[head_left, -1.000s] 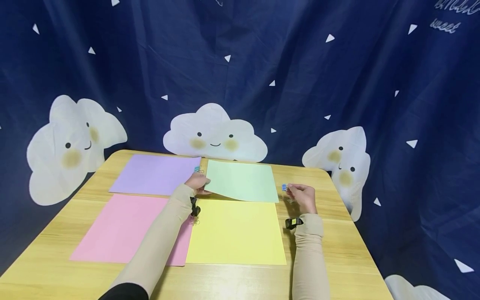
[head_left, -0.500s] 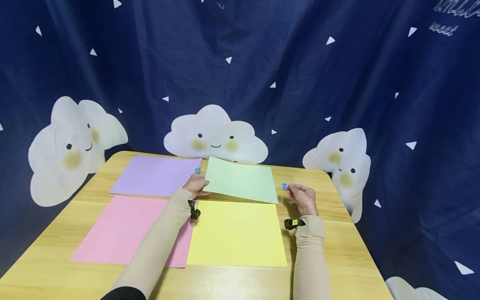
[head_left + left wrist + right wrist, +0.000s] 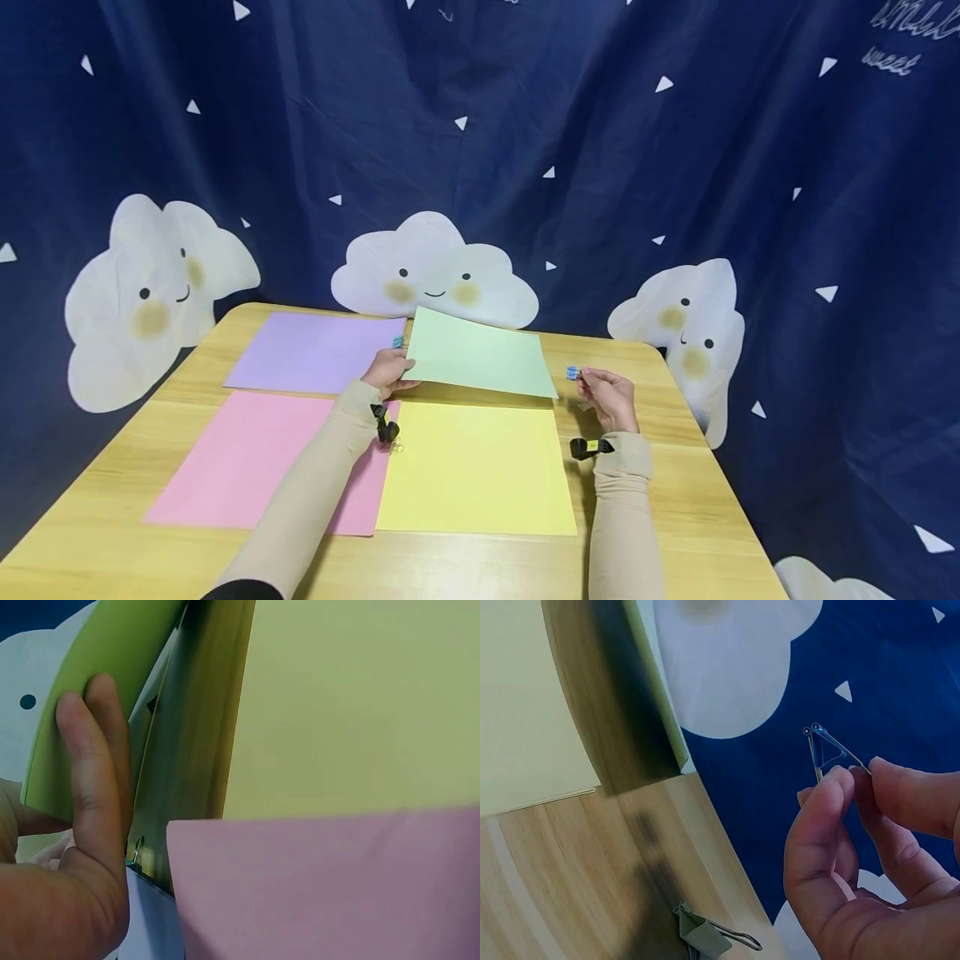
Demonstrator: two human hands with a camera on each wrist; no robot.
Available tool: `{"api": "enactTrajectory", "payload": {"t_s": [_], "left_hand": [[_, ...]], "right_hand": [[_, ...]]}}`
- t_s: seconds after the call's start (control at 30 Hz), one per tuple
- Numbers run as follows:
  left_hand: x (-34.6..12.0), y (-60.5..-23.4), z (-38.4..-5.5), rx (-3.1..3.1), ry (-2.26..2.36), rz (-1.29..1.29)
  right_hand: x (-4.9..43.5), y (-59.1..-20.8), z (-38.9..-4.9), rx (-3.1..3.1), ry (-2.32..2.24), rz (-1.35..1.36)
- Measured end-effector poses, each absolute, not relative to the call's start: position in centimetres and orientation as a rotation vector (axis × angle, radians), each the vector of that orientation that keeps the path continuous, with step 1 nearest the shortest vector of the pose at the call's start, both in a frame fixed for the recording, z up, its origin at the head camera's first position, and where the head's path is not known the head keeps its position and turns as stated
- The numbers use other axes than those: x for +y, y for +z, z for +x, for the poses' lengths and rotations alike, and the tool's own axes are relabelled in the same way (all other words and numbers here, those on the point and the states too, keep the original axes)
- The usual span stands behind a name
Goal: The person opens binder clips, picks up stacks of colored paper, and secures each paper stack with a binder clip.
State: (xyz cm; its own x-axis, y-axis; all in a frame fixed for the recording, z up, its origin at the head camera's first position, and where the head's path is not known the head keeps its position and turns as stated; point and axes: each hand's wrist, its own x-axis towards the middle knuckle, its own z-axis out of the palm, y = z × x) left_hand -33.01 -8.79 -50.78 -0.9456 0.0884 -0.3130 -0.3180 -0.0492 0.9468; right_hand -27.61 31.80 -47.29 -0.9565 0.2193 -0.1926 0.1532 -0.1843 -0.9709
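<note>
My left hand (image 3: 387, 372) pinches the left edge of a light green paper stack (image 3: 480, 354), thumb on one face and fingers (image 3: 94, 772) on the other. That edge is lifted off the table and the sheets bow. Right of the paper, my right hand (image 3: 609, 398) holds a small blue binder clip (image 3: 572, 373) in the air by its wire handles. In the right wrist view the blue clip (image 3: 825, 750) is seen from its side, apart from the paper. A greenish binder clip (image 3: 703, 934) lies on the table below my right hand.
Purple paper (image 3: 311, 350) bears a teal binder clip (image 3: 398, 342) at its right edge. Pink paper (image 3: 240, 458) lies in front of it, with clip wires (image 3: 396, 447) at its right edge. Yellow paper (image 3: 480, 471) lies nearest the green stack. A dark blue curtain (image 3: 480, 150) hangs behind the table.
The left end of the green paper has risen and shifted slightly left with my left hand. My right hand stays almost still with the blue binder clip.
</note>
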Motion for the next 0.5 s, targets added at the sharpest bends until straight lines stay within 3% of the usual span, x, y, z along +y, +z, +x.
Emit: {"api": "enactTrajectory", "payload": {"t_s": [0.5], "left_hand": [[-10.5,-50.4,-31.5,1.915,2.135,-0.221]], "right_hand": [[31.5,-46.9,-27.5,-1.943,2.371,-0.443]]}}
